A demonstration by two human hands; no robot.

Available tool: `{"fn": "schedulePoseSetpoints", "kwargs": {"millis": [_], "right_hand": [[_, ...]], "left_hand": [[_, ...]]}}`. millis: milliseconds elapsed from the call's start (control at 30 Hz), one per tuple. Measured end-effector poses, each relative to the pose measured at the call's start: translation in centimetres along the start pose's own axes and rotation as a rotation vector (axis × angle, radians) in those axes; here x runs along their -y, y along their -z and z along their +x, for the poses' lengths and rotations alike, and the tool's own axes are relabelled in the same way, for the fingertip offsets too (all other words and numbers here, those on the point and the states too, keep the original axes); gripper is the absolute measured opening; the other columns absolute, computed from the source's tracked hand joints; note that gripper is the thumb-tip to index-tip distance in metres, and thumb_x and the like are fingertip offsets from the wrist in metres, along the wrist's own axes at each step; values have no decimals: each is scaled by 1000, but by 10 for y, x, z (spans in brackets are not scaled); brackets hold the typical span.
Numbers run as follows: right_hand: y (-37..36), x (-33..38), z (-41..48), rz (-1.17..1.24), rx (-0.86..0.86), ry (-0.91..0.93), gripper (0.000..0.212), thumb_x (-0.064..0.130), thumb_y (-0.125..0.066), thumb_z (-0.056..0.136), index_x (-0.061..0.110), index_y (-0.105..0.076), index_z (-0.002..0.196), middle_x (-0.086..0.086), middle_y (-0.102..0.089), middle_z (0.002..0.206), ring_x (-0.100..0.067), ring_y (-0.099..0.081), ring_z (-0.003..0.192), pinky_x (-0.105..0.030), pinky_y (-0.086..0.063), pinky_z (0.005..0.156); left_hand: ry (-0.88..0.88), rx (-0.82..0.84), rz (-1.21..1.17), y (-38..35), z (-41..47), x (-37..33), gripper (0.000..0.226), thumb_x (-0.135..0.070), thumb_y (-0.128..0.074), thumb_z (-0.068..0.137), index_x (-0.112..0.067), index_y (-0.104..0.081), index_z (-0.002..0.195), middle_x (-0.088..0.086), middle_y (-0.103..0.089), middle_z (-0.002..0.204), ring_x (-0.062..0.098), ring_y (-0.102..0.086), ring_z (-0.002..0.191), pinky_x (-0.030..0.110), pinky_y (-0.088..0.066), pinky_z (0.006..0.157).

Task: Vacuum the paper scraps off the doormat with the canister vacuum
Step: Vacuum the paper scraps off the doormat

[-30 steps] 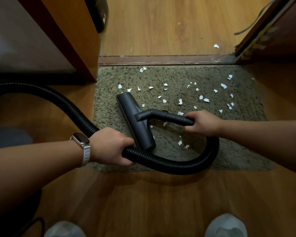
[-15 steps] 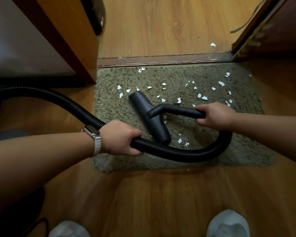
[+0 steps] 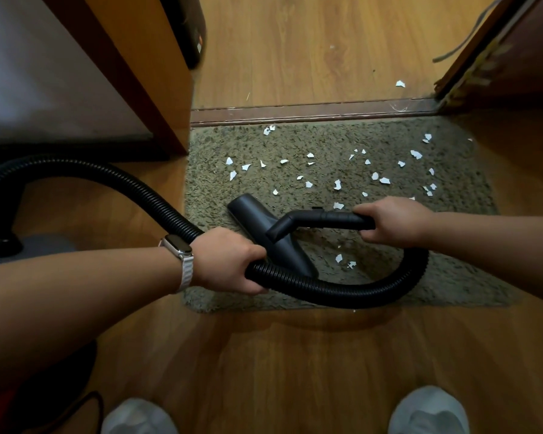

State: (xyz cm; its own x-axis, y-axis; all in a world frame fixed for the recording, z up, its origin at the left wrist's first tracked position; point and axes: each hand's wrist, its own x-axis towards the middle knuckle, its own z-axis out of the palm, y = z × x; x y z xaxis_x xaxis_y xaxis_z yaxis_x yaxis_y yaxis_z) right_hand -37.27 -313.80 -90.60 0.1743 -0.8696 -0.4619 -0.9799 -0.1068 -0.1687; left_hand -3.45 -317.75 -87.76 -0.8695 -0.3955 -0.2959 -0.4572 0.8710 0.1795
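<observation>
A shaggy olive doormat [image 3: 452,277] lies in front of a door threshold, strewn with several white paper scraps [image 3: 337,184]. The black floor nozzle [image 3: 251,214] of the vacuum rests on the mat's left half. My right hand [image 3: 392,221] grips the black handle tube [image 3: 326,219] that joins the nozzle. The ribbed black hose [image 3: 342,291] loops from that handle round the near side of the mat, and my left hand [image 3: 229,261] grips it there. From my left hand the hose arcs left to the canister [image 3: 0,242], mostly out of view.
A wooden cabinet corner [image 3: 157,89] stands left of the mat. A brown threshold strip [image 3: 311,111] and a door edge [image 3: 483,57] bound the mat at the back and right. One scrap [image 3: 400,83] lies beyond the threshold. My two shoes [image 3: 428,411] are on the wood floor.
The nozzle has slid right and back toward me across the mat. Both hands moved with it, and scraps that lay in its path are no longer visible.
</observation>
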Motion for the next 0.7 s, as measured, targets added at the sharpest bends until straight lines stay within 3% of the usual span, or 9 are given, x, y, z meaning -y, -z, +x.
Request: {"fn": "schedulePoseSetpoints", "kwargs": {"millis": [133,467,700], "right_hand": [[3,-9,-9,4,-30,-59,17,39,-64,83,26,-57,93,7,-57,70,-21,-55,68,-30,-38,57],[15,-23,-22,5,-112,-228,15,38,-63,83,29,-52,87,7,-53,69,-24,-53,70,-29,-35,57],[12,-6,-14,-14,-87,-164,18,39,-62,83,27,-55,93,5,-58,74,-26,-58,74,-30,-42,61]], "left_hand": [[6,2,12,2,6,-1,45,-70,-55,84,-26,-61,91,-7,-65,78,15,-63,70,26,-44,61],[24,-12,27,6,16,-1,51,-74,-52,82,-25,-59,91,-6,-66,79,18,-65,72,31,-52,65],[-17,-20,56,6,7,0,49,-73,-51,83,-26,-59,91,-8,-64,79,15,-63,71,26,-44,60]]}}
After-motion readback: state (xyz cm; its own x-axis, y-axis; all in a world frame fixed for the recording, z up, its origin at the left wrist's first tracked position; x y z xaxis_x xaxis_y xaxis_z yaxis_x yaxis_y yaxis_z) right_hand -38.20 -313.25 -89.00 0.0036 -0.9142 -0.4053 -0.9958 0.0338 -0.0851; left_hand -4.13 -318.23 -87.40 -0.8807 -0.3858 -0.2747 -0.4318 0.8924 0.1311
